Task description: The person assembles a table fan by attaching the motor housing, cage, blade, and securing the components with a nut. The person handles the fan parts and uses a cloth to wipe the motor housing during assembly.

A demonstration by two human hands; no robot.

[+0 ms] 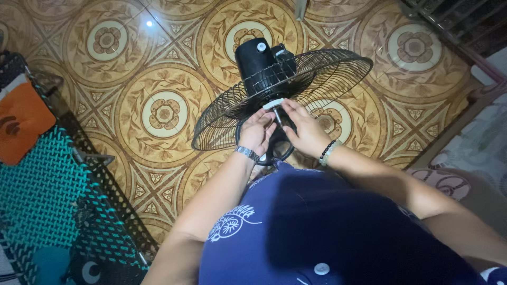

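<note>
Standing over the patterned floor tiles (163,113), the person holds both hands at the hub of a black fan, just in front of their own body. The fan's rear guard (327,79), a dish of thin black wire ribs, tilts away with its open side facing the person, and the motor housing (256,58), a smooth black plastic drum, sits behind it. The left hand (257,132) curls its fingers about the centre, pressed against the wire near the hub; the right hand (301,126) pinches closed on the bare metal shaft (277,113), where a small pale collar sits. I judge the wire guard to be light and springy, liable to bend if squeezed at the ribs, so the stiff outer ring or the hub would be the sounder hold; the weight likely sits in the motor housing. The shaft looks slick and thin, poor for a firm grip. A metal watch (246,153) bands the left wrist, dark and pale beads (327,152) the right. At the left stands a woven chair (47,195), teal and black cord, with an orange cloth (21,121).
</note>
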